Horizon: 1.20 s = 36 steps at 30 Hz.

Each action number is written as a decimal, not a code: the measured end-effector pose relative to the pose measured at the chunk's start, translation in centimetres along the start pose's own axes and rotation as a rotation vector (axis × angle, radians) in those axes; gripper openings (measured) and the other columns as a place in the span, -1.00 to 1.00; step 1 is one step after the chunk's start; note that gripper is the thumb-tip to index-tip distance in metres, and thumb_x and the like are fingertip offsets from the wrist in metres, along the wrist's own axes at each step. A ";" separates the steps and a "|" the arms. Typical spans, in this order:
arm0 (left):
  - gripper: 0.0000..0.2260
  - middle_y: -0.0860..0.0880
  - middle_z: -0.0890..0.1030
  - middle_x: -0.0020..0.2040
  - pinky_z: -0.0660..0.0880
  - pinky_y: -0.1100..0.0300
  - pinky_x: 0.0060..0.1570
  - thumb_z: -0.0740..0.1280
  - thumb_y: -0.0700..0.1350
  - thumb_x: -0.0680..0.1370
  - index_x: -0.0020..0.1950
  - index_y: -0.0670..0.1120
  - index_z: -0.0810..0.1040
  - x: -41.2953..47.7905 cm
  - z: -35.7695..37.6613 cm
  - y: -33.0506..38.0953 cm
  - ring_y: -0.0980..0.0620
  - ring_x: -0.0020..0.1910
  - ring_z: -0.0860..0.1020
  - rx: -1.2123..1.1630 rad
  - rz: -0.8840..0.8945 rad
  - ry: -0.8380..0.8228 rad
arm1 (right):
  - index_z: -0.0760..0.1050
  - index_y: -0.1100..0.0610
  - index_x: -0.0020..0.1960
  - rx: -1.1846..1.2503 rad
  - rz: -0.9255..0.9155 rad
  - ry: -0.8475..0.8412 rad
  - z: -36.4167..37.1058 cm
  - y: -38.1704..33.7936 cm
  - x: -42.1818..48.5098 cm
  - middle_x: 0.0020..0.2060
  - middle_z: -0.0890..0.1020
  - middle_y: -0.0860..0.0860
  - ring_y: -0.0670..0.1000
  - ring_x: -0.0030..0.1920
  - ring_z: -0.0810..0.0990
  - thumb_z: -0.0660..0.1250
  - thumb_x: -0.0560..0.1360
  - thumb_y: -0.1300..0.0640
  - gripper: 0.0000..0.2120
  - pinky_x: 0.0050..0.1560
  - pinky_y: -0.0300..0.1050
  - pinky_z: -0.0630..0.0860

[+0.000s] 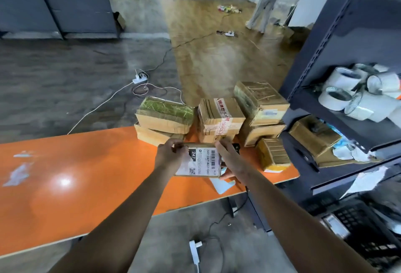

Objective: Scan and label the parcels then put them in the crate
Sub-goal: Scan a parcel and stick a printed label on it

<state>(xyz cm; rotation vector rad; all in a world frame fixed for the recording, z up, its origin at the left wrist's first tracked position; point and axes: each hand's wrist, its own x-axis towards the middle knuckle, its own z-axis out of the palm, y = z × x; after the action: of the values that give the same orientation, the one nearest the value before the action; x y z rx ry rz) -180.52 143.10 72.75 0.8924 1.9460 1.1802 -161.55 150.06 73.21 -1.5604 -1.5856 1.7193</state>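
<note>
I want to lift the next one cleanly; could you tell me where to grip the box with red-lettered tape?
Probably from above, gripping front and back near the top: the box has a bare top, a stack of boxes stands close on its right, and the labelled parcel hides its lower front.

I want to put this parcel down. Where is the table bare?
Left of the left hand gripping the labelled parcel, the orange table is bare but for paper scraps. Its right end, beside the shelving rack, is crowded with stacked parcels.
</note>
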 end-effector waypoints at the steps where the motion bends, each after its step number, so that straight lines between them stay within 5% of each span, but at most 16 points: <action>1: -0.84 -0.15 0.58 0.09 0.44 0.28 -0.35 0.39 -0.08 0.52 0.08 0.01 0.59 0.2 -0.7 -0.5 -0.02 -0.19 0.59 -0.007 -0.048 0.007 | 0.19 -0.02 0.47 -0.035 -0.029 0.019 0.7 0.0 0.1 0.07 0.56 -0.03 -0.02 -0.04 0.60 0.20 0.59 -0.21 -0.46 -0.21 -0.04 0.63; 3: -0.81 -0.16 0.55 0.10 0.42 0.26 -0.33 0.39 -0.07 0.53 0.12 -0.04 0.59 0.4 -2.1 -1.8 -0.01 -0.21 0.56 0.004 -0.083 0.000 | 0.24 0.05 0.44 -0.038 -0.055 0.027 2.3 0.2 0.5 0.02 0.62 0.00 -0.04 -0.09 0.65 0.38 0.53 -0.09 -0.41 -0.20 -0.14 0.60; 5: -0.74 -0.13 0.43 0.18 0.44 0.23 -0.21 0.40 -0.05 0.52 0.19 -0.04 0.57 0.2 -3.3 -3.0 0.02 -0.13 0.54 0.025 -0.097 -0.066 | 0.33 0.05 0.39 -0.045 -0.055 -0.003 3.6 0.7 0.8 0.07 0.64 0.02 0.01 0.04 0.65 0.52 0.43 0.02 -0.38 0.03 -0.05 0.60; 7: -0.61 -0.06 0.37 0.19 0.46 0.21 -0.15 0.44 0.00 0.43 0.24 0.02 0.52 -0.2 -4.1 -3.9 0.02 -0.02 0.53 0.069 -0.091 -0.209 | 0.39 0.00 0.31 -0.083 -0.067 -0.054 4.6 1.1 0.9 0.03 0.64 -0.08 -0.12 0.04 0.63 0.55 0.40 0.10 -0.44 0.02 -0.22 0.57; 9: -0.59 0.04 0.43 0.11 0.47 0.27 -0.27 0.43 0.06 0.32 0.15 0.12 0.50 -1.0 -4.7 -4.4 0.08 -0.04 0.54 0.119 -0.084 -0.353 | 0.45 -0.06 0.14 -0.147 -0.110 -0.062 5.7 1.2 0.9 -0.07 0.61 -0.18 -0.23 -0.06 0.60 0.55 0.40 0.10 -0.60 -0.18 -0.42 0.50; 11: -0.63 0.06 0.58 -0.04 0.46 0.31 -0.43 0.41 0.05 0.29 0.08 0.11 0.51 -1.5 -4.6 -5.1 0.17 -0.25 0.57 0.123 -0.088 -0.403 | 0.51 0.01 0.09 -0.200 -0.153 -0.015 6.6 1.3 0.9 -0.03 0.64 -0.08 -0.07 0.01 0.63 0.56 0.39 0.10 -0.66 -0.08 -0.27 0.57; 14: -0.71 -0.02 0.62 -0.19 0.40 0.26 -0.51 0.42 -0.02 0.37 0.07 0.04 0.51 -1.9 -3.5 -6.5 0.08 -0.46 0.49 0.079 -0.198 -0.354 | 0.50 0.19 0.26 -0.333 -0.212 0.041 7.8 1.5 1.2 0.14 0.61 0.10 0.10 0.16 0.59 0.55 0.39 0.09 -0.50 0.17 0.07 0.55; 20: -0.64 -0.17 0.58 -0.02 0.38 0.21 -0.44 0.43 -0.17 0.49 0.24 -0.11 0.41 -3.0 -0.9 -9.0 -0.05 -0.33 0.47 -0.077 -0.421 -0.231 | 0.17 0.09 0.53 -0.583 -0.114 0.010 8.8 3.6 1.9 0.37 0.34 0.14 0.13 0.36 0.39 0.44 0.44 -0.19 -0.19 0.34 0.06 0.40; 29: -0.62 -0.24 0.54 0.19 0.60 0.15 -0.39 0.36 -0.11 0.58 0.32 -0.19 0.33 -2.7 3.3 -8.8 -0.11 -0.17 0.59 -0.215 -0.579 -0.119 | 0.13 -0.05 0.55 -0.622 -0.255 -0.053 5.3 5.1 4.0 0.47 0.28 0.00 0.02 0.41 0.34 0.39 0.51 0.00 -0.30 0.32 -0.05 0.34; 33: -0.66 -0.25 0.52 0.17 0.63 0.01 -0.30 0.30 -0.10 0.61 0.30 -0.19 0.31 -2.3 5.1 -8.3 -0.16 -0.22 0.59 -0.229 -0.630 -0.073 | 0.25 -0.02 0.50 -0.649 -0.302 0.092 1.7 5.3 4.4 0.42 0.35 0.02 0.07 0.31 0.45 0.25 0.60 0.04 -0.51 0.16 -0.08 0.41; 36: -0.55 -0.23 0.53 0.13 0.61 -0.10 -0.08 0.29 0.06 0.57 0.34 -0.18 0.32 -2.0 6.6 -8.3 -0.20 -0.11 0.60 0.060 -0.550 -0.058 | 0.37 0.07 0.43 -0.689 -0.333 0.268 -1.2 5.7 4.8 0.35 0.44 0.10 0.13 0.30 0.45 0.23 0.59 0.12 -0.60 0.21 -0.03 0.42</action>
<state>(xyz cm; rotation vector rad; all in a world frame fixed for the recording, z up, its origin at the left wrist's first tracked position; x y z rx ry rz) -175.71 141.45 63.25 0.3680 2.0068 0.7660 -159.93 152.68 66.31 -1.5814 -2.2584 0.7807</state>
